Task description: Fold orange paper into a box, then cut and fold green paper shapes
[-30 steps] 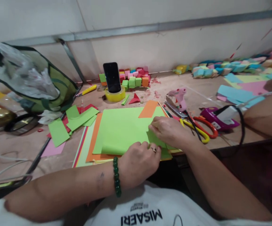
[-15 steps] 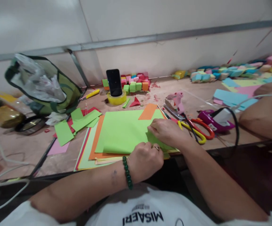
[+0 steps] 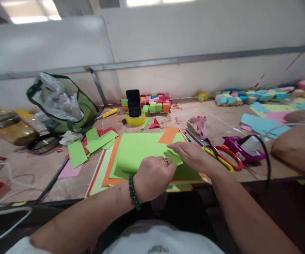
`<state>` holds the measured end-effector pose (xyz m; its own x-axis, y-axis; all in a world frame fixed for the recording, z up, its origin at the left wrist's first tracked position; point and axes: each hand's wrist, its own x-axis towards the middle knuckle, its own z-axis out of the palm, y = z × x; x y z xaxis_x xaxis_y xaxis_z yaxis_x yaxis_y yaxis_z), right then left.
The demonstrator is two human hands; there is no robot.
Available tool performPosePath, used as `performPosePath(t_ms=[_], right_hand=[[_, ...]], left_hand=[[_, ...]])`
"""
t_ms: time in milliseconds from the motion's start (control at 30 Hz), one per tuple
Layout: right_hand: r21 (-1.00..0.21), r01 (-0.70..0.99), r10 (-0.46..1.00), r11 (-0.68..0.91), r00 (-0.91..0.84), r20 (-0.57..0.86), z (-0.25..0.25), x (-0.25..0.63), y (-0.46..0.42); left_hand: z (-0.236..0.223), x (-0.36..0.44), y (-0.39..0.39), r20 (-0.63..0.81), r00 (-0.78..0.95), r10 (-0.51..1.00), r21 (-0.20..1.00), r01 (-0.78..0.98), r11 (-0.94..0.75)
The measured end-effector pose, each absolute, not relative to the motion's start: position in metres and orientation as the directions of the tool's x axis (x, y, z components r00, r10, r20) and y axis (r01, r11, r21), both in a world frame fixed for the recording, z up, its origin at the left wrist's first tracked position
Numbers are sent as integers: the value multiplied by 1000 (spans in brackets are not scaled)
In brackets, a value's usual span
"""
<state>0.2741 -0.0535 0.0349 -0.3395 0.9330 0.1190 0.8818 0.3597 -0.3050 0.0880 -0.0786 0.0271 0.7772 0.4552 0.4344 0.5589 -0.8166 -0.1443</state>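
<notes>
Paper (image 3: 139, 151) (green, top sheet) could wrinkle or skew, should the hands pull unevenly | left hand (image 3: 153, 178) appears closed on its bent near edge; right hand (image 3: 191, 155) touches its right part, pinching or pressing, cannot tell | lies beneath both hands, nearer the person than the phone (image 3: 133, 102)

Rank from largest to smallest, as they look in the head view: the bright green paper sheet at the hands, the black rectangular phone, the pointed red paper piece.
1. Bright green paper sheet
2. Black rectangular phone
3. Pointed red paper piece
</notes>
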Motion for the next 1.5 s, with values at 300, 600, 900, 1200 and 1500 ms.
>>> performPosePath(t_ms=[300, 600, 900, 1200, 1500], right_hand=[[-213, 534, 518, 818, -526, 675, 62, 269, -74], [-248, 576, 559, 779, -460, 689, 54, 282, -95], [-309, 614, 565, 726, -277, 777, 40, 298, -104], [-339, 739, 812, 582, -506, 292, 1, 289, -87], [-237, 793, 827, 562, -527, 198, -7, 268, -73]], left_hand=[[54, 74, -74, 656, 695, 295, -314, 606, -731], [48, 30, -82, 645, 715, 269, -324, 575, -751], [38, -54, -87, 665, 663, 344, -348, 682, -643], [15, -44, -92, 283, 600, 748, 24, 775, -631], [13, -23, -85, 88, 681, 727, 58, 725, -687]])
